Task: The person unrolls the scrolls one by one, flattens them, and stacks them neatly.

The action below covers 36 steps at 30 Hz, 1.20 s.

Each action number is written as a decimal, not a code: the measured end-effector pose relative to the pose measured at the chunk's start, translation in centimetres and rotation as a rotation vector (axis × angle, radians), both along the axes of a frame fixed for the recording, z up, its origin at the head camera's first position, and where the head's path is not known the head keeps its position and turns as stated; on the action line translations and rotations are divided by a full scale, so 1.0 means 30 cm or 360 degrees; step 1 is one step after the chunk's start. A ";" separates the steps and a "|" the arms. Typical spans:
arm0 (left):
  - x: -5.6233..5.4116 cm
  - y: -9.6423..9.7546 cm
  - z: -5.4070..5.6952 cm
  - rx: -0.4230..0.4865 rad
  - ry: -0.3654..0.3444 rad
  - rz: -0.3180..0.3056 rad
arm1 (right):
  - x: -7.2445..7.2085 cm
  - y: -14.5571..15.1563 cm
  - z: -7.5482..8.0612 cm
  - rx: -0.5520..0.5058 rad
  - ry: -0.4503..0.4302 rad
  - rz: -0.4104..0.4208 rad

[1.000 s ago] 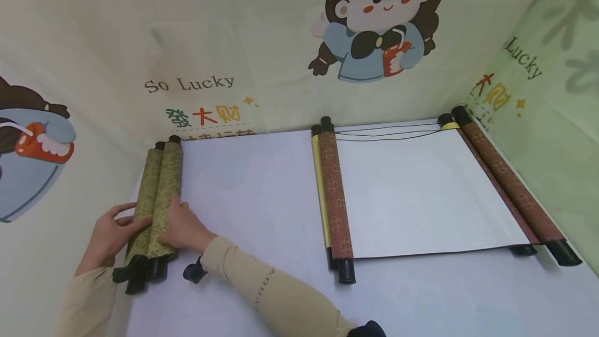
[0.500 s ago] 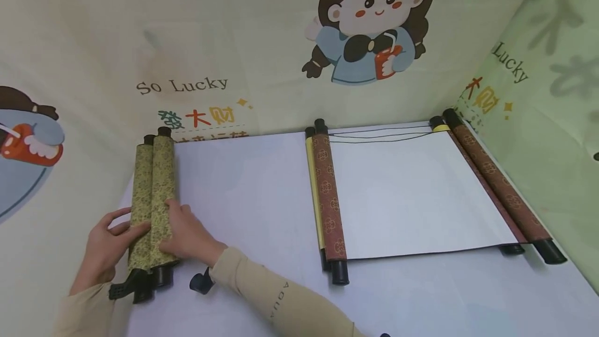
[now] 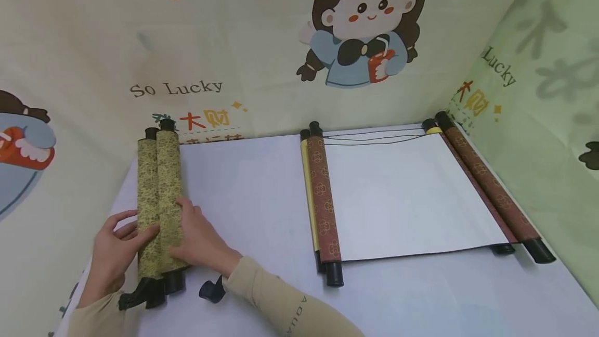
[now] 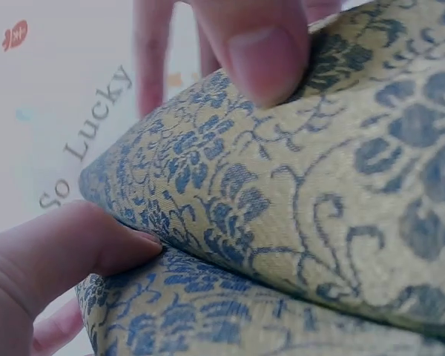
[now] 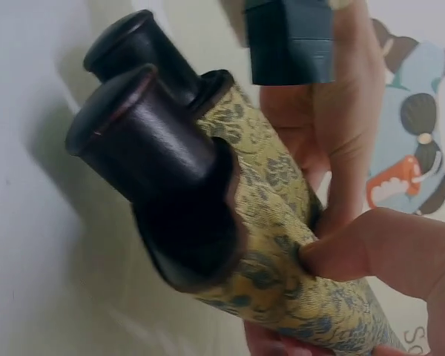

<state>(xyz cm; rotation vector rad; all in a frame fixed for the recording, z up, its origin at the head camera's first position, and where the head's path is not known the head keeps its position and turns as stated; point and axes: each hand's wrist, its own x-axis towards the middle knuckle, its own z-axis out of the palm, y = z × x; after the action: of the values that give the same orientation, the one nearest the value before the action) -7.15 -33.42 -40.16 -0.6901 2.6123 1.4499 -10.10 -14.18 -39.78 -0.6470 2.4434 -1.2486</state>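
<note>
A hanging scroll in yellow-green brocade with blue flowers is rolled from both sides into two adjoining rolls, the left roll point(image 3: 148, 181) and the right roll point(image 3: 168, 170). Black knobs point(image 5: 144, 141) cap its near ends in the right wrist view. My left hand point(image 3: 112, 251) holds the left roll from its outer side, thumb across the top. From the right, my right hand point(image 3: 203, 238) grips the other roll near its lower half. In the left wrist view, a thumb point(image 4: 263, 63) presses on the brocade point(image 4: 297, 185); the undersides of both rolls are hidden.
Right of the middle, a partly unrolled scroll with a white sheet point(image 3: 412, 196) lies between brown patterned rolls point(image 3: 323, 196). Another brown roll point(image 3: 491, 181) lies along the table's right side. A printed cloth wall point(image 3: 262, 40) stands behind the white table point(image 3: 243, 181).
Both hands have shifted the brocade scroll slightly right and away from me, and it has turned straighter. Its far ends now overlap the wall lettering. The head view has drifted a little right.
</note>
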 end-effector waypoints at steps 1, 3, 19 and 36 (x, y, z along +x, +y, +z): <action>0.002 0.011 0.000 0.0009 0.0020 0.0000 | 0.001 0.012 0.002 -0.0017 -0.0015 -0.0002; 0.007 0.031 0.001 0.0024 0.0059 0.0001 | 0.003 0.035 0.004 -0.0069 -0.0062 -0.0004; 0.034 0.185 0.028 0.0012 0.0240 -0.0043 | -0.005 0.222 0.019 -0.0198 -0.0007 0.0149; 0.059 0.305 0.014 0.0304 0.0375 -0.0180 | 0.040 0.336 0.032 -0.0225 0.0014 0.0003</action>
<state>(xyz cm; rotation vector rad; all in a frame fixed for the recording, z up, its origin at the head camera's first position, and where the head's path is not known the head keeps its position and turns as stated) -5.37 -24.25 -39.74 -0.3648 2.5761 1.8128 -8.90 -4.09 -38.83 -0.6933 2.3764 -1.4308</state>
